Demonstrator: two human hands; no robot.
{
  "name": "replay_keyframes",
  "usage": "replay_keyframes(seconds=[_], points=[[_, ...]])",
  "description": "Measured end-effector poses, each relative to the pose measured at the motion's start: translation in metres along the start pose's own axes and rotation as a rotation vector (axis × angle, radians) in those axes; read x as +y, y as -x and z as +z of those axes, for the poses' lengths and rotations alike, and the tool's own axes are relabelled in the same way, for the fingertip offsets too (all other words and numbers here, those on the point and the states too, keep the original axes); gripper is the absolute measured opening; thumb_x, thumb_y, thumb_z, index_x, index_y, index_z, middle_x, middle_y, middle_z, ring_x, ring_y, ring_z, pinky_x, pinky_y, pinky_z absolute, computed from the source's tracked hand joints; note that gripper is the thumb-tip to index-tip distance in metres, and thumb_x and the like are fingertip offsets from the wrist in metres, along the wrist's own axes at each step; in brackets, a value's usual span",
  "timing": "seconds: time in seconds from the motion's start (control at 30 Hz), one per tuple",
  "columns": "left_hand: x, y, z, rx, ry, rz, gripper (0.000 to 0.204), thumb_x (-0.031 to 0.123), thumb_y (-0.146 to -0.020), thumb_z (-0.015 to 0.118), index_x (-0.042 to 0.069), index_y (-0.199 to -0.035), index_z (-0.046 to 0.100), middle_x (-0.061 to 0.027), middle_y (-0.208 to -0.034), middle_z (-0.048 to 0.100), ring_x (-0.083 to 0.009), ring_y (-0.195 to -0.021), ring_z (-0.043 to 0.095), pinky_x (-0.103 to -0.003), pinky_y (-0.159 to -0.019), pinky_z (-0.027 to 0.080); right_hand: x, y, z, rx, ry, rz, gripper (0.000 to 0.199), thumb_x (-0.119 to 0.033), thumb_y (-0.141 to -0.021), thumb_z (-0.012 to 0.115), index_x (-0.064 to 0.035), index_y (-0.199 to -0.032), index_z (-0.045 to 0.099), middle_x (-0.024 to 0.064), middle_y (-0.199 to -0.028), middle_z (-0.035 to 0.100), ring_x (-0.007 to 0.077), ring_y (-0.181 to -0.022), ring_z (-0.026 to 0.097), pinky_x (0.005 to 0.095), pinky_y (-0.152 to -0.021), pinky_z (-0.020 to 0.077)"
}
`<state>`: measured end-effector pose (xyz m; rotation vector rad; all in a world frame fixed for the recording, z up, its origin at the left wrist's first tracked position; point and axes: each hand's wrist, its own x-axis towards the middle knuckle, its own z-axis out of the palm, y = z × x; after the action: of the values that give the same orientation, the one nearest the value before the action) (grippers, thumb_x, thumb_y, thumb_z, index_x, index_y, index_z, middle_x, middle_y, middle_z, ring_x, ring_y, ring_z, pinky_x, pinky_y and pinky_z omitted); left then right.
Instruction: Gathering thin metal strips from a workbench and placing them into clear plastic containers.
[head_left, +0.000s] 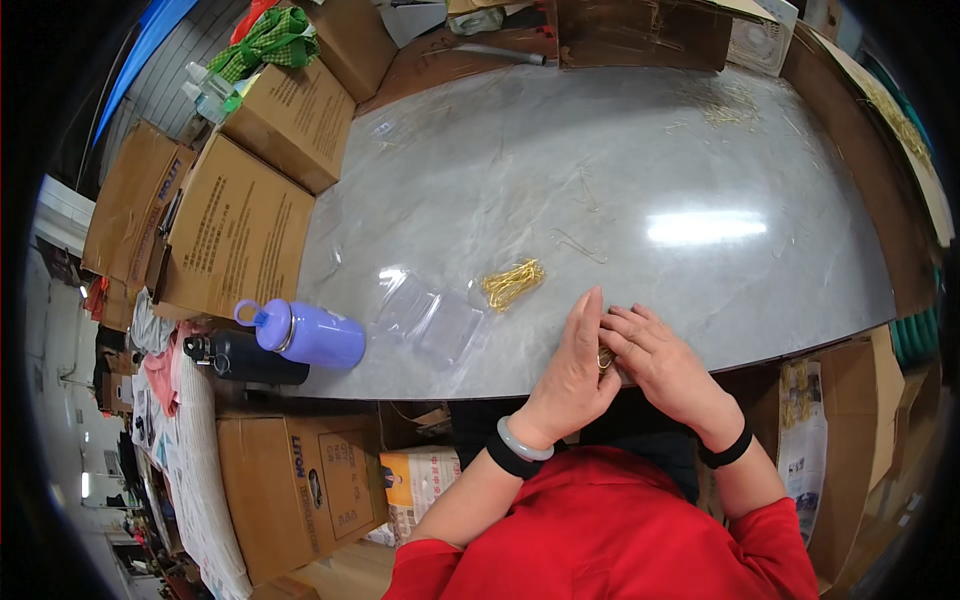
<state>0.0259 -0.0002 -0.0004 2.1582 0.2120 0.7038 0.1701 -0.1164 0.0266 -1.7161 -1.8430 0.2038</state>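
Both hands together at the near edge of the desk, right of its middle. Left hand set on edge, fingers straight and pressed together, pointing away from the body. Right hand laid flat beside it, fingers spread a little and touching the left palm. Between the two, a small gold clip pinched or cupped, mostly hidden; which grip actually holds it, cannot tell. Neither grip wide: left closed flat, right narrow against it.

Just beyond the left fingertips, toward the middle of the desk, a small pile of gold clips. Left of that pile, near the near edge, a clear plastic tray lying flat. Further left, at the near left corner, a purple bottle on its side, with a black bottle just beside it off the edge. Loose gold bits scattered toward the far right corner. Cardboard boxes along the left edge.
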Motion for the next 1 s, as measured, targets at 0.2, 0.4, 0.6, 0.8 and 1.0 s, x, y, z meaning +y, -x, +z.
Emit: replay_keyframes(seconds=[0.2, 0.4, 0.6, 0.8, 1.0], points=[[0.011, -0.003, -0.022, -0.107, -0.013, -0.08, 0.099, 0.0, -0.079, 0.074, 0.001, -0.159, 0.015, -0.0276, -0.149, 0.037, -0.0449, -0.136, 0.041, -0.048, -0.113, 0.038, 0.0, -0.001, 0.007, 0.179, -0.005, 0.019, 0.04, 0.003, -0.077, 0.064, 0.0014, -0.117, 0.065, 0.0151, -0.121, 0.063, 0.0356, -0.118, 0.06, 0.045, -0.103, 0.0488], [0.025, 0.0, -0.05, -0.165, -0.393, -0.26, 0.069, 0.012, -0.08, 0.081, -0.002, -0.139, 0.049, -0.023, -0.131, 0.052, -0.0446, -0.113, 0.056, -0.047, -0.093, 0.05, -0.003, -0.001, 0.0, 0.211, -0.045, 0.032, 0.037, 0.002, -0.08, 0.069, 0.0008, -0.117, 0.064, 0.015, -0.123, 0.063, 0.0351, -0.118, 0.059, 0.0439, -0.1, 0.0494], [0.031, -0.009, -0.041, -0.133, -0.45, -0.312, 0.054, 0.015, -0.081, 0.08, 0.0, -0.127, 0.055, -0.0191, -0.119, 0.054, -0.0423, -0.102, 0.062, -0.048, -0.083, 0.052, -0.002, -0.001, 0.009, 0.21, 0.047, -0.005, 0.035, -0.002, -0.081, 0.073, -0.0002, -0.115, 0.065, 0.0135, -0.12, 0.065, 0.0334, -0.116, 0.059, 0.0433, -0.099, 0.0489], [0.034, -0.005, -0.042, -0.111, -0.452, -0.284, 0.045, 0.014, -0.081, 0.079, 0.001, -0.119, 0.058, -0.0169, -0.113, 0.054, -0.0392, -0.099, 0.061, -0.046, -0.082, 0.051, -0.002, 0.004, 0.013, 0.323, 0.068, 0.089, 0.032, -0.002, -0.081, 0.073, -0.0014, -0.112, 0.066, 0.0112, -0.113, 0.067, 0.0315, -0.108, 0.061, 0.0418, -0.092, 0.0491], [0.029, 0.012, -0.047, -0.04, -0.362, -0.226, 0.032, 0.006, -0.082, 0.075, 0.001, -0.111, 0.062, -0.0159, -0.105, 0.057, -0.0376, -0.095, 0.06, -0.043, -0.081, 0.05, -0.003, 0.001, 0.015, 0.412, 0.157, 0.175, 0.029, -0.002, -0.08, 0.073, -0.0033, -0.109, 0.067, 0.0101, -0.11, 0.066, 0.0315, -0.101, 0.061, 0.0409, -0.088, 0.0485]])
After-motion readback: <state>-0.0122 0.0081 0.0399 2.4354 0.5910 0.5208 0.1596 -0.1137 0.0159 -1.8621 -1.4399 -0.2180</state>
